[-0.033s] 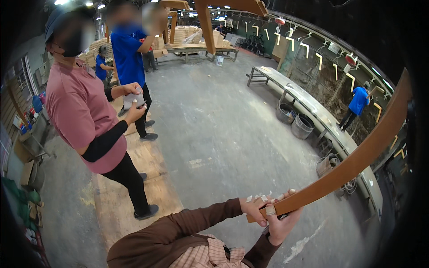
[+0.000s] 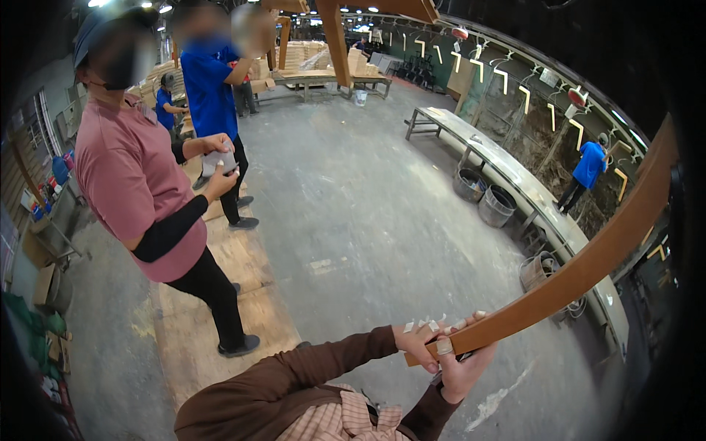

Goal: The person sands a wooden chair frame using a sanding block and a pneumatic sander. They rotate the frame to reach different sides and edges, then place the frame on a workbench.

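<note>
A long, curved brown wooden piece (image 2: 559, 294) rises from my hands toward the upper right. My left hand (image 2: 418, 344) is closed around its lower end, with pale tape on several fingers. Against the same end, my right hand (image 2: 471, 367) grips from below and from the right, its taped thumb lying across the wood. Some fingers of both hands are hidden behind the piece. Whether a small pad or sheet is also pinched in either hand, I cannot tell.
At left, a co-worker in a pink shirt (image 2: 140, 184) holds a pale sheet (image 2: 218, 160); behind stands another in blue (image 2: 209, 92). Wooden parts (image 2: 334, 44) hang overhead. A long table (image 2: 507, 165), with buckets (image 2: 498, 206) beside it, runs along the right. Plywood (image 2: 220, 316) covers the floor at left.
My hands keep their grip on the wooden piece. The surroundings have shifted very slightly in the view, and a dark shoe tip now shows beyond my left sleeve.
</note>
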A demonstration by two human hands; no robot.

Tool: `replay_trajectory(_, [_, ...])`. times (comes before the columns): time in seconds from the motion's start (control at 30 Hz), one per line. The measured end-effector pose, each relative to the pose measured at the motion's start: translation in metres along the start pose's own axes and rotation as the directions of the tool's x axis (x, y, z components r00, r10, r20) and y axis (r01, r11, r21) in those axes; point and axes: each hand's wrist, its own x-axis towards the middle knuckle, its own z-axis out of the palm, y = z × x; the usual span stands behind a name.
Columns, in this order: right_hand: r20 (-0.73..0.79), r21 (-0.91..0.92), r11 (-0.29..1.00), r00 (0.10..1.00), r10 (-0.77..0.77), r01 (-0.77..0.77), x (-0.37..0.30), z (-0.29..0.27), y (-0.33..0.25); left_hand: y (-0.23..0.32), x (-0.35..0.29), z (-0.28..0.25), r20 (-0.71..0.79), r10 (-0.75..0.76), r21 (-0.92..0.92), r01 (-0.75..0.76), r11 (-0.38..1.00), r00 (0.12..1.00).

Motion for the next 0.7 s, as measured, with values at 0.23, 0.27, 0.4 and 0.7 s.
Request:
replay_trajectory(0.23, [0.055, 0.116, 0.993, 0.998, -0.01, 0.004, 0.007, 0.008, -0.008, 0.025, -0.009, 0.002, -0.091, -0.011, -0.007, 0.01, 1.0, 0.996])
replay_trajectory(0.27, [0.05, 0.122, 0.993, 0.999, -0.009, 0.003, 0.007, 0.008, -0.008, 0.026, -0.009, 0.003, -0.105, -0.001, 0.035, 0.005, 0.999, 0.994])
replay_trajectory(0.4, [0.06, 0.111, 0.994, 0.998, -0.017, 0.01, 0.006, 0.004, -0.007, 0.024, -0.007, 0.005, -0.126, 0.062, 0.136, -0.044, 0.99, 0.99])
replay_trajectory(0.7, [0.025, 0.006, 1.0, 1.0, -0.005, 0.005, -0.007, -0.009, -0.003, 0.014, 0.002, 0.014, 0.035, 0.069, -0.103, -0.065, 0.992, 0.997])
